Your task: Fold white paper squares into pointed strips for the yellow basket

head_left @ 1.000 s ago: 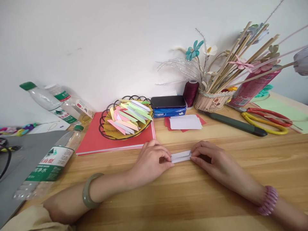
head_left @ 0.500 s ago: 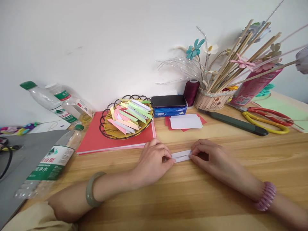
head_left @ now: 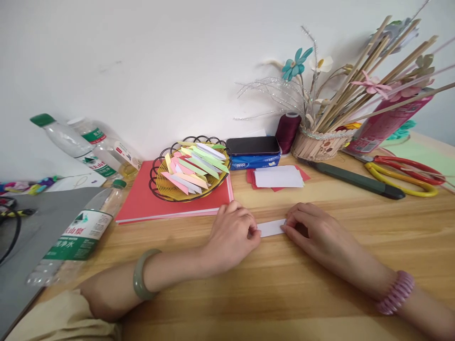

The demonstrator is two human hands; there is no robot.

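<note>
Left hand point(head_left: 232, 234): fingertips pinched down on left end of white paper strip point(head_left: 272, 228), pressing it flat to wooden table point(head_left: 320, 293); green bangle point(head_left: 141, 275) on wrist.
Right hand point(head_left: 314, 232): fingers curled, tips holding right end of same strip; pink beaded bracelet point(head_left: 396, 293) on wrist.
Strip location: flat on table between both hands, at 6 o'clock from stack of white and red paper cards point(head_left: 278, 178), at 4 o'clock from wire basket point(head_left: 190, 169) of folded coloured strips.
Long axis: runs 9 to 3 o'clock, right end tipped slightly toward 2; only middle portion visible, both ends hidden under fingers.
Risk, skewed crease: likely if one end slides on smooth wood while other is pressed.
Risk, tearing or crumpling: possible from uneven pull between hands on thin paper.
Risk, clutter: water bottle point(head_left: 76, 237) lying at 9 o'clock, near left forearm; could roll if nudged.
Also present: utility knife point(head_left: 355, 179) and scissors point(head_left: 405, 177) at 2 o'clock, well apart from hands.
</note>
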